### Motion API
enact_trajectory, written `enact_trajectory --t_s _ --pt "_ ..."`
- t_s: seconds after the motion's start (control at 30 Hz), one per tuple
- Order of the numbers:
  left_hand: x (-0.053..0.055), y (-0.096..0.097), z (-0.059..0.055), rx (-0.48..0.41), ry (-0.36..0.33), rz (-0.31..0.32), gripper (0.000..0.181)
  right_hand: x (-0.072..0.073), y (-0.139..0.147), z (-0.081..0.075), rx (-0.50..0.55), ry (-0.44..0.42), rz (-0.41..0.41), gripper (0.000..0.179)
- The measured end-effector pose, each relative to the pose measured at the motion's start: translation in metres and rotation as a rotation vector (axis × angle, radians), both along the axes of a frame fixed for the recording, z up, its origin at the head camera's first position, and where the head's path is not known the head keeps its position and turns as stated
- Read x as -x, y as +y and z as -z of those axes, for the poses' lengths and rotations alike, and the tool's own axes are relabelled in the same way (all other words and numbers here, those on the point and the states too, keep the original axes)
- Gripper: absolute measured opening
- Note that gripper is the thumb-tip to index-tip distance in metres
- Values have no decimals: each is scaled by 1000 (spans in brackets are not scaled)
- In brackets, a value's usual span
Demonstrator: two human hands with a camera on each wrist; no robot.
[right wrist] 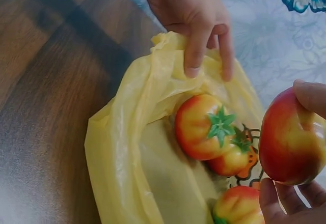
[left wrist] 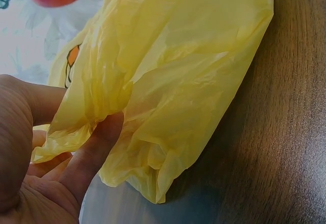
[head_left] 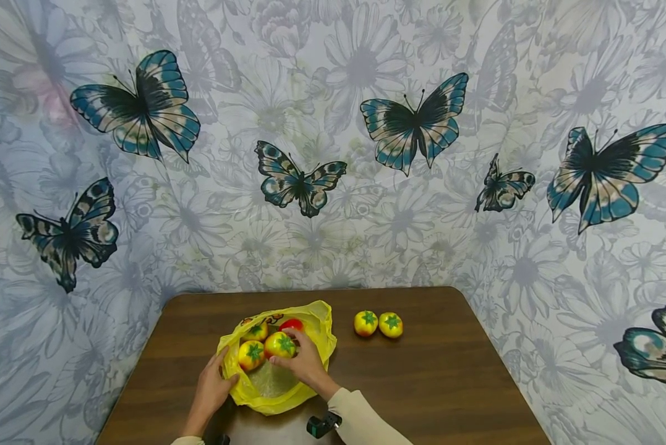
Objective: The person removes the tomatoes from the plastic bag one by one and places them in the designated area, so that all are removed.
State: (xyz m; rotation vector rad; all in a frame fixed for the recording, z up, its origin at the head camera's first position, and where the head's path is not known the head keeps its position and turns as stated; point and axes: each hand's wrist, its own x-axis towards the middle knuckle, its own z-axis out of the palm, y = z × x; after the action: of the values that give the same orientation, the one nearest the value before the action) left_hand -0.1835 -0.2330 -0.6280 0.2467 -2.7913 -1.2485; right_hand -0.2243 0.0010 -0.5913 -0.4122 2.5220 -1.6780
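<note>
A yellow plastic bag [head_left: 274, 405] lies on the table with its mouth spread wide. Its left rim is pinched by my left hand [head_left: 211, 384], thumb on one side and fingers on the other; the left wrist view shows the crumpled film [left wrist: 109, 76] between them. Over the bag's mouth, my right hand [head_left: 306, 361] grips a red-and-yellow tomato [right wrist: 289, 140] with a green star-shaped calyx. Inside the bag sit a tomato near the left rim [head_left: 251, 355], another behind it [head_left: 256, 332], and a redder one [head_left: 291, 324] at the back, partly hidden by the right hand.
Two more yellow tomatoes, one on the left [head_left: 365, 323] and one on the right [head_left: 391, 325], stand side by side on the brown wooden table [head_left: 433, 377], right of the bag. Behind the table rises a wall [head_left: 333, 247] papered with flowers and butterflies.
</note>
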Motion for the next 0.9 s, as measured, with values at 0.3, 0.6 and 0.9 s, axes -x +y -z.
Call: enact_trajectory --t_s 0.3,0.6,0.9 --pt "3 1 2 2 -33 0 74 -1 17 -16 16 47 -9 63" --pt "4 0 2 -9 -18 -2 73 0 33 -29 82 53 -17 60" --pt "4 1 1 -21 -39 -2 74 -2 46 -45 66 87 44 58"
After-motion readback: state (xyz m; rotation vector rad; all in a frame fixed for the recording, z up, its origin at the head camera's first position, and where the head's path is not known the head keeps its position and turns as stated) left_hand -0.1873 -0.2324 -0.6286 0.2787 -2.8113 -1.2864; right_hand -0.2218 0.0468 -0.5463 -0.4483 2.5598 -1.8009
